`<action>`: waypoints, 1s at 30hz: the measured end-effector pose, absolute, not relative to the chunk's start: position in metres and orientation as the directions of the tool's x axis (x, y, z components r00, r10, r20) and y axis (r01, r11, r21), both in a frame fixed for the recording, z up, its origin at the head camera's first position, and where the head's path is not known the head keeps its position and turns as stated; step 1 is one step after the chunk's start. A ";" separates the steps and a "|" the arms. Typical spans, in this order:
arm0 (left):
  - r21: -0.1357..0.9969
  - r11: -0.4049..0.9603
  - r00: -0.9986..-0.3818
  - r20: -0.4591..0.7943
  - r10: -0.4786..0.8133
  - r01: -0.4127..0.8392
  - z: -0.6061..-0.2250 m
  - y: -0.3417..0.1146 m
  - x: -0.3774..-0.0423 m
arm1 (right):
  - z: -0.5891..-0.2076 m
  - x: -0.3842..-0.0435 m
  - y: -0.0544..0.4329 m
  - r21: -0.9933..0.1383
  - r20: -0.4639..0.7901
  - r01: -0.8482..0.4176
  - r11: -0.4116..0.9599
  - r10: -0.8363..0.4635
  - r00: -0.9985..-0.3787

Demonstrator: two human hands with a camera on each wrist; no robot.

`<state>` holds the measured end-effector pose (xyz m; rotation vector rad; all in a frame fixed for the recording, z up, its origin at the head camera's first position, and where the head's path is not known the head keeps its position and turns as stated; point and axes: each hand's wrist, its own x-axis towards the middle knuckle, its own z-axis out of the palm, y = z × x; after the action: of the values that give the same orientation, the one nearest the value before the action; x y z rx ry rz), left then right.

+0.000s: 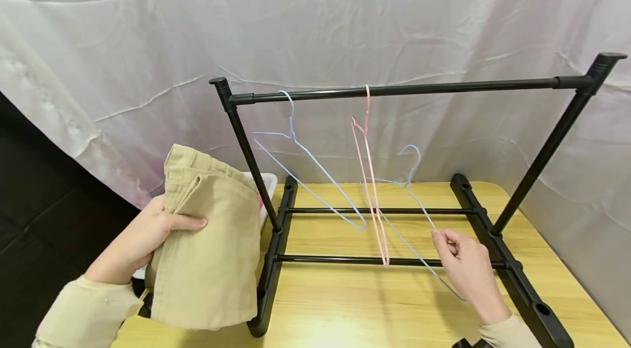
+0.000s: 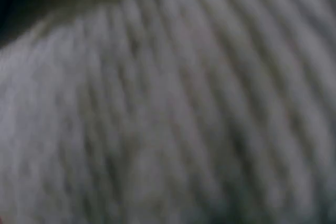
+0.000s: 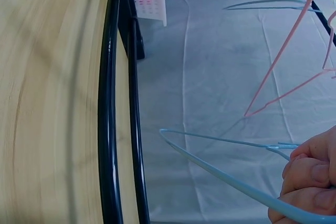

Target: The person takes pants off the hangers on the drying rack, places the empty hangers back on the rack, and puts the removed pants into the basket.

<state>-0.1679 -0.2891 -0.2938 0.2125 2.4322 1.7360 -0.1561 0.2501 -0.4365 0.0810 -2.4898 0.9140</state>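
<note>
My left hand (image 1: 148,235) grips folded khaki trousers (image 1: 212,249) at their left side, thumb in front, the waistband edge at the top. The other fingers are hidden behind the cloth. My right hand (image 1: 465,266) pinches a light blue wire hanger (image 1: 421,205) by its right arm, its hook free in the air below the rail. In the right wrist view, curled fingers (image 3: 310,182) are around this blue hanger (image 3: 220,174). A pink hanger (image 1: 372,194) and another blue hanger (image 1: 320,167) hang on the black rail (image 1: 434,88).
The black rack's side posts (image 1: 547,140) and feet (image 1: 522,282) stand on a wooden table (image 1: 340,304). A white basket (image 1: 269,183) sits behind the left post. Pale cloth (image 1: 345,24) hangs behind. Blurred ribbed fabric (image 2: 173,103) fills the left wrist view.
</note>
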 end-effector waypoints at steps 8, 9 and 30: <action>0.897 0.438 -0.984 -0.021 0.176 0.059 -0.276 -0.297 -0.174 | -0.434 -0.155 0.251 -0.596 0.454 -0.207 0.776 0.113 -0.884; 0.889 0.453 -0.985 -0.024 0.172 0.058 -0.274 -0.298 -0.175 | -0.434 -0.155 0.252 -0.597 0.453 -0.207 0.775 0.113 -0.884; 0.391 0.905 -0.983 0.135 0.122 0.166 -0.223 -0.315 -0.204 | -0.438 -0.158 0.253 -0.602 0.454 -0.215 0.769 0.108 -0.884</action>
<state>-0.2041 -0.3151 -0.2233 0.2403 3.1715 0.6655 -0.1578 0.2531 -0.4384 0.0802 -2.4912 0.9276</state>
